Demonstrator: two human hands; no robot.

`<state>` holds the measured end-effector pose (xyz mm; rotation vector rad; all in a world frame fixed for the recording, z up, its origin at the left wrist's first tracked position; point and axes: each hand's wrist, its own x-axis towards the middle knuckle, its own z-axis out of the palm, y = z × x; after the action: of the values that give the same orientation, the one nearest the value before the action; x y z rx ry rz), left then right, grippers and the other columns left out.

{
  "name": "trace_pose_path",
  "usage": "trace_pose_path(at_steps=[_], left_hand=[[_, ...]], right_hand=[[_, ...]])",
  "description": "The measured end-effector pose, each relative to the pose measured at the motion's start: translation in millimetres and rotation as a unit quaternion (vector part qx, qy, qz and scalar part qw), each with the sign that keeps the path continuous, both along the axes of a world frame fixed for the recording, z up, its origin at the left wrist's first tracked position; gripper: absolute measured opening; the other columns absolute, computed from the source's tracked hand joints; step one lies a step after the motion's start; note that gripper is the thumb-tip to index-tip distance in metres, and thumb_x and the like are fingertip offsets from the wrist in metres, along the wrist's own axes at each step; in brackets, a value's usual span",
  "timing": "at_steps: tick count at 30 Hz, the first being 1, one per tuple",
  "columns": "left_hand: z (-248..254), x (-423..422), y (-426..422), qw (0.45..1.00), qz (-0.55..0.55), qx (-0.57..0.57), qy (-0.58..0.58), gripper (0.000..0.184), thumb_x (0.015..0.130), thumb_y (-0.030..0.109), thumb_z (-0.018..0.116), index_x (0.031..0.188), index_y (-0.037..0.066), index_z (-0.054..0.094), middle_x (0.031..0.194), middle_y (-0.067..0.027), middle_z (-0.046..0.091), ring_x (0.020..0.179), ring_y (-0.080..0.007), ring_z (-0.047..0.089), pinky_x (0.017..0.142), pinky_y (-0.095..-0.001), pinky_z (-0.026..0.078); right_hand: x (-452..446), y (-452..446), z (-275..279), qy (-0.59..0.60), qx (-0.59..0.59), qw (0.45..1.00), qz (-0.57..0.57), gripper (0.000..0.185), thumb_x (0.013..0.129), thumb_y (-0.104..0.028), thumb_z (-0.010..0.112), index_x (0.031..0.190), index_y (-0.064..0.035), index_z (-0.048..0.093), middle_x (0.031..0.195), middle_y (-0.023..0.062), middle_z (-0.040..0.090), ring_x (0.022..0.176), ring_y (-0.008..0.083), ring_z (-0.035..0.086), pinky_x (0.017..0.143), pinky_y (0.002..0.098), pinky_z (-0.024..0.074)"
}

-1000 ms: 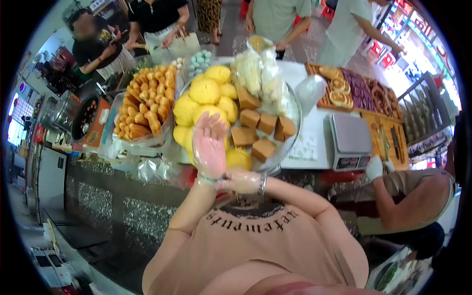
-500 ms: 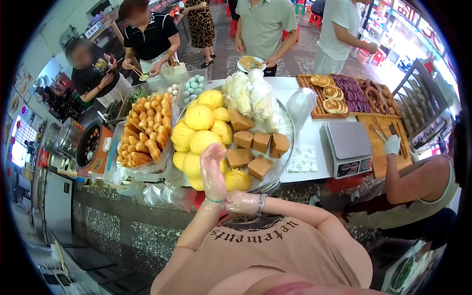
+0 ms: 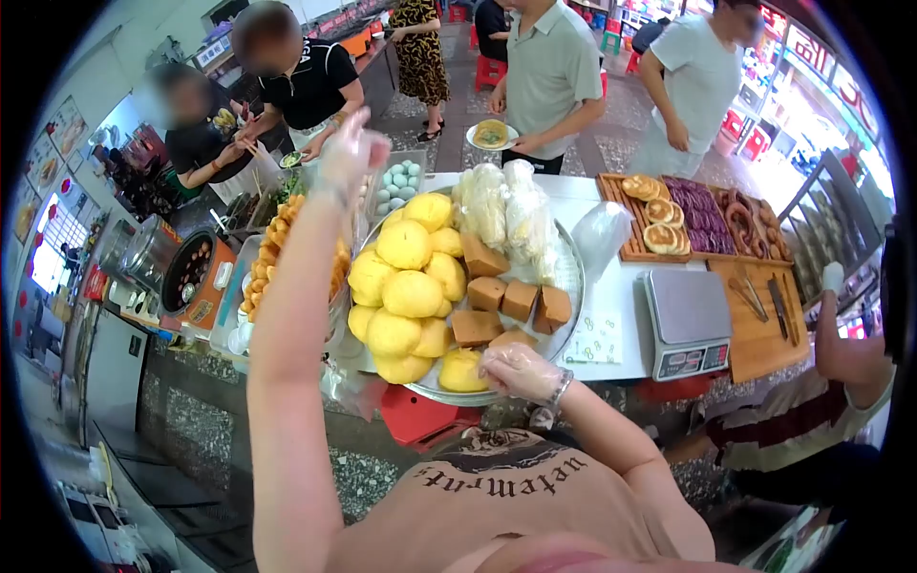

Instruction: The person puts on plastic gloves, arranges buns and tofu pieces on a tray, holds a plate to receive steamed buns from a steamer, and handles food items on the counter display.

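My left hand (image 3: 351, 158), in a thin clear plastic glove, reaches far forward over the fried dough pieces (image 3: 280, 224) and beside the bluish-green eggs (image 3: 398, 183). Its fingers look stretched out and hold nothing visible. My right hand (image 3: 521, 371), gloved too, is curled closed at the front rim of the round metal tray (image 3: 576, 286), with nothing seen in it. Close by lie a yellow bun (image 3: 462, 370) and brown cake blocks (image 3: 477, 328). More yellow buns (image 3: 394, 334) are piled on the tray's left, with bagged pale food (image 3: 482, 205) behind.
Right of the tray are a clear plastic bag (image 3: 604, 237), a scale (image 3: 684, 310), and a wooden board (image 3: 764, 329) with tongs and a knife. Trays of flat cakes (image 3: 661, 215) and purple food (image 3: 702, 215) stand behind. People stand across the table; a co-worker's gloved hand (image 3: 832, 278) is at right.
My hands have parted. The left has swung forward and left over the fried dough; the right has moved right to the tray's front edge. The co-worker's hand at right has left the board.
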<state>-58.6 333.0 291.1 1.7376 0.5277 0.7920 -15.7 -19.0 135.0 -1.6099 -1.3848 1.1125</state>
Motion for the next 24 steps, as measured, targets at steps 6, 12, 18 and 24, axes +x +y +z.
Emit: trace_pose_path(at_steps=[6,12,18,24], left_hand=[[86,56,53,0.994,-0.001,-0.025,0.11,0.091,0.08,-0.008,0.057,0.155,0.014,0.01,0.089,-0.0113,0.063,0.064,-0.0124,0.056,0.058,-0.0268,0.05],[105,69,45,0.988,0.007,0.042,0.151,0.093,0.083,-0.004,0.06,0.156,0.021,0.007,0.079,-0.0108,0.064,0.063,-0.0131,0.061,0.056,-0.0252,0.052],[108,70,-2,0.98,0.0,-0.037,0.194,0.076,0.089,0.008,0.06,0.152,0.018,0.019,0.083,-0.0069,0.061,0.068,-0.0128,0.059,0.06,-0.0288,0.051],[-4,11,-141,0.858,-0.332,0.284,0.27,0.044,0.081,0.018,0.066,0.121,0.003,0.054,0.112,-0.0197,0.065,0.094,-0.0294,0.065,0.081,-0.0385,0.052]], right_hand=[[11,-15,-14,0.103,0.031,0.991,-0.08,0.03,0.101,-0.025,0.042,0.093,-0.0039,0.061,0.06,0.0022,0.05,0.055,0.0105,0.049,0.055,0.0274,0.0434],[24,-28,1,0.124,-0.011,0.988,-0.091,0.027,0.102,-0.024,0.046,0.113,-0.0037,0.061,0.064,-0.0012,0.05,0.054,0.0071,0.047,0.052,0.0238,0.0421],[25,-19,-5,0.179,-0.03,0.977,-0.114,0.028,0.099,-0.022,0.054,0.116,-0.0011,0.06,0.072,-0.002,0.052,0.063,0.0058,0.049,0.058,0.0232,0.0444],[33,-18,-3,0.13,0.118,0.981,-0.087,0.033,0.093,-0.02,0.061,0.119,0.0015,0.058,0.102,0.0079,0.062,0.092,0.0159,0.058,0.085,0.0295,0.0472]])
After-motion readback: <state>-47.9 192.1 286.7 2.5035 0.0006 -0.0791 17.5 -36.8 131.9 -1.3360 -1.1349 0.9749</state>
